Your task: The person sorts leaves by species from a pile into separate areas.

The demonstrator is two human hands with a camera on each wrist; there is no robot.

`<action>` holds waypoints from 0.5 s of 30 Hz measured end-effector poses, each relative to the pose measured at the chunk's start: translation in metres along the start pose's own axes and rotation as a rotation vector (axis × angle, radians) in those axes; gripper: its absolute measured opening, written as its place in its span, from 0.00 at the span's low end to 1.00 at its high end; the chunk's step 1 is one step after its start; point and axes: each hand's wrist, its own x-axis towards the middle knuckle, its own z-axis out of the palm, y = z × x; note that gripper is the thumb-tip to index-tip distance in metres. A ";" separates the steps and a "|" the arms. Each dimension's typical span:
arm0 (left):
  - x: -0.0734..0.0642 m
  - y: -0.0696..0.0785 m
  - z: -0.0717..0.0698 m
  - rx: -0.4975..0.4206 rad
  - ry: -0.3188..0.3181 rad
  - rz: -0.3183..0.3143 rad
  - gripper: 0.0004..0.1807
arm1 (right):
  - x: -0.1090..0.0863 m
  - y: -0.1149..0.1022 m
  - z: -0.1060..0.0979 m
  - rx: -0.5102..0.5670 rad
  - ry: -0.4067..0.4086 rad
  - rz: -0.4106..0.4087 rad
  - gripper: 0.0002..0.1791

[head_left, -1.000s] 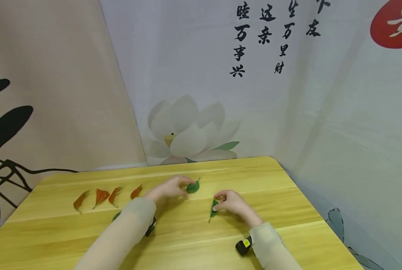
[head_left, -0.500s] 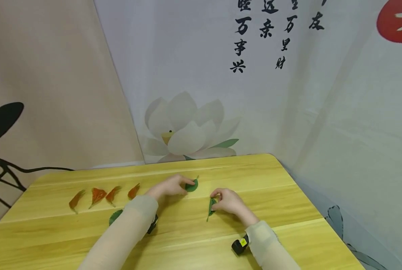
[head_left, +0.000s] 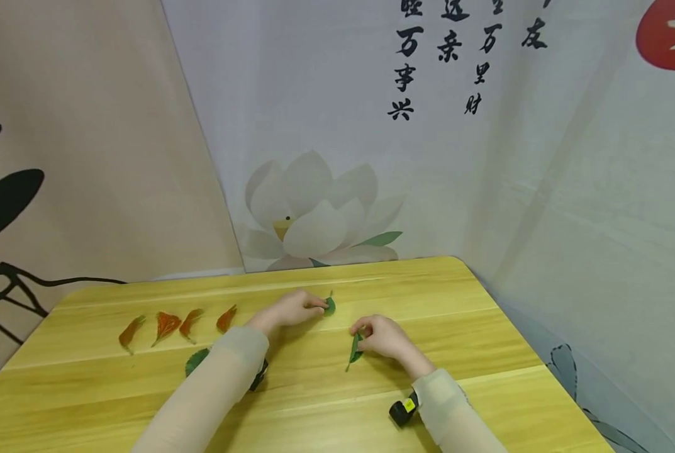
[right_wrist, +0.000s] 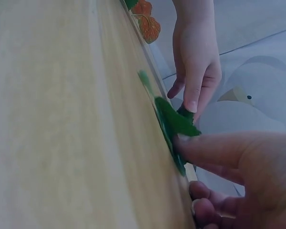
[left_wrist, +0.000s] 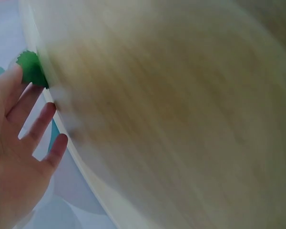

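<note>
My left hand [head_left: 294, 308] is at the far middle of the table, thumb and forefinger pinching a green leaf [head_left: 330, 307]. In the left wrist view this leaf [left_wrist: 32, 67] shows a toothed edge, and the other fingers are spread. Closer to me and to the right, my right hand [head_left: 387, 336] pinches a second green leaf [head_left: 355, 348] by its side. The right wrist view shows this leaf [right_wrist: 174, 119] bent up along its middle, its stem end pointing away from the thumb. The fingers hide part of both leaves.
Several orange-red leaves [head_left: 168, 325] lie in a row at the left of the wooden table [head_left: 326, 415]. Another green leaf [head_left: 196, 361] is partly covered by the left sleeve. A printed cloth [head_left: 326, 126] hangs behind the table's far edge.
My left hand has shifted slightly over its leaf, covering more of it, and now pinches it. The right hand's leaf looks narrower, more folded up. The head view has moved a little.
</note>
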 end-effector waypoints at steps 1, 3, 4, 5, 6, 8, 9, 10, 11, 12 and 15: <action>0.000 0.001 0.000 0.010 0.004 -0.004 0.15 | 0.000 0.000 0.000 0.004 -0.001 -0.002 0.10; 0.000 0.002 0.000 0.014 0.004 -0.025 0.15 | 0.000 0.000 0.000 0.017 -0.001 -0.008 0.06; 0.000 0.002 0.000 0.015 0.004 -0.033 0.15 | 0.000 0.000 0.001 0.022 0.000 -0.012 0.05; 0.001 0.002 0.001 0.013 0.004 -0.040 0.15 | 0.000 0.000 0.001 0.031 0.003 -0.013 0.04; 0.001 0.002 0.001 0.009 0.004 -0.044 0.15 | 0.001 0.001 0.001 0.040 0.009 -0.014 0.03; 0.001 0.002 0.001 0.000 0.005 -0.054 0.15 | 0.002 0.003 0.002 0.060 0.022 -0.017 0.03; 0.001 0.001 0.001 0.001 0.008 -0.049 0.15 | 0.002 0.004 0.002 0.074 0.031 -0.017 0.03; 0.002 0.001 0.001 0.004 0.010 -0.043 0.15 | 0.003 0.005 0.002 0.099 0.036 -0.015 0.02; 0.002 0.000 0.001 0.003 0.013 -0.038 0.14 | 0.003 0.007 0.002 0.130 0.040 -0.013 0.02; 0.002 0.000 0.001 0.002 0.014 -0.035 0.14 | 0.004 0.008 0.001 0.168 0.042 -0.009 0.02; 0.001 0.000 0.000 0.006 0.019 -0.016 0.13 | 0.004 0.011 0.000 0.289 0.027 0.027 0.03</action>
